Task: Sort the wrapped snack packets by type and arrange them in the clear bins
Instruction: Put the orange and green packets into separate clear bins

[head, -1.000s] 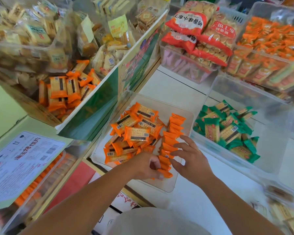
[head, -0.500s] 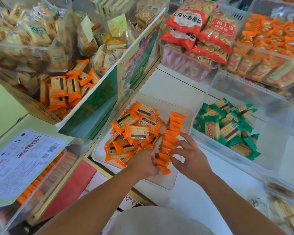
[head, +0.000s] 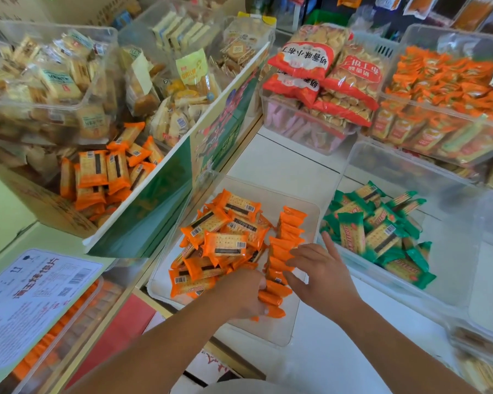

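Note:
A clear bin point(head: 308, 211) in front of me holds orange cracker packets: a loose heap point(head: 225, 243) on its left and an upright row point(head: 288, 240) along its right. My left hand point(head: 239, 294) grips the near end of that row, fingers curled around the packets. My right hand point(head: 319, 268) rests on the row from the right, fingers spread and pressing its packets. A second clear bin point(head: 453, 282) to the right holds green cracker packets point(head: 379, 234).
A cardboard box point(head: 143, 220) at the left holds more orange packets point(head: 103, 177) and bins of pale snacks. Behind stand bins with red biscuit bags point(head: 325, 78) and orange snacks point(head: 444, 89). A printed label sheet point(head: 32, 297) lies lower left.
Both hands stay at the near end of the upright orange row, with only small finger shifts. The view has tilted slightly.

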The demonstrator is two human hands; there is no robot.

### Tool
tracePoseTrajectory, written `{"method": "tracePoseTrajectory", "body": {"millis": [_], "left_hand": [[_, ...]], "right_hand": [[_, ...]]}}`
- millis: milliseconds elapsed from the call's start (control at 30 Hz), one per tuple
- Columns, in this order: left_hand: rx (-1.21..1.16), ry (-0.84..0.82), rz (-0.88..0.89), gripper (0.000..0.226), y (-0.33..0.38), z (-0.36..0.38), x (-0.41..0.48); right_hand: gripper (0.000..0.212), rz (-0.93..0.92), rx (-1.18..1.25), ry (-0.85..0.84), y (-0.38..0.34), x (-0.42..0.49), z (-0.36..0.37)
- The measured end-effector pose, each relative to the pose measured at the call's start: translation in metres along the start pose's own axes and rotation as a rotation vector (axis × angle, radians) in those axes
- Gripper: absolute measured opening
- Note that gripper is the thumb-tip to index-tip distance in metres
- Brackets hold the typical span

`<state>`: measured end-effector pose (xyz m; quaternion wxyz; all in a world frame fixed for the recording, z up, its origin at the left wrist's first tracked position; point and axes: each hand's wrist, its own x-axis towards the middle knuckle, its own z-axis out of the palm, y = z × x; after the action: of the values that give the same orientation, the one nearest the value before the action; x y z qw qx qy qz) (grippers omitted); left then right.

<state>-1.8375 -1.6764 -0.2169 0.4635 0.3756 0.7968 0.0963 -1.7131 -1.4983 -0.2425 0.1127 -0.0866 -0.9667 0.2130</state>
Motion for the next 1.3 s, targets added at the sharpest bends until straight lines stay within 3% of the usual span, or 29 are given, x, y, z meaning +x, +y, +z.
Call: {"method": "tracePoseTrajectory", "body": {"millis": [67,133,233,333,500,667,833,900,1000,1200,1300], "left_hand": [[-0.048,0.109,0.006,0.016,0.004,-0.028,0.012],[-0.095,0.352,0.072,0.017,0.005,-0.057,0.027],[0.173,0.562,0.173,0.021,-0.002,-0.093,0.058],[0.488,0.441,0.069,0.025,-0.008,-0.112,0.08],[0.641,0.323,0.037,0.039,-0.012,-0.117,0.089],[0.667,0.138,0.021,0.011,-0.011,-0.133,0.097],[0.607,0.326,0.28,0.019,-0.026,-0.115,0.105],[0.622,0.376,0.411,0.013,-0.032,-0.11,0.105],[0.783,0.406,0.555,0.021,-0.038,-0.103,0.109],[0.797,0.395,0.44,0.022,-0.023,-0.105,0.109],[0.845,0.328,0.228,0.037,-0.013,-0.103,0.105]], "right_hand": [[0.016,-0.019,0.032,0.074,0.007,0.02,-0.003],[0.019,-0.024,0.032,0.096,0.017,0.04,-0.004],[0.019,-0.031,-0.022,0.074,0.035,0.062,0.0],[0.025,-0.001,-0.066,0.068,0.046,0.07,0.005],[0.023,-0.006,-0.05,0.196,0.047,0.065,0.016],[0.023,-0.016,-0.035,0.23,0.047,0.065,0.019],[0.041,0.035,0.047,0.183,0.051,0.067,0.018],[0.039,0.029,0.053,0.188,0.052,0.069,0.016],[0.031,-0.004,-0.02,0.215,0.049,0.069,0.015],[0.029,-0.021,-0.052,0.214,0.051,0.07,0.015],[0.029,-0.024,-0.031,0.213,0.053,0.071,0.014]]}}
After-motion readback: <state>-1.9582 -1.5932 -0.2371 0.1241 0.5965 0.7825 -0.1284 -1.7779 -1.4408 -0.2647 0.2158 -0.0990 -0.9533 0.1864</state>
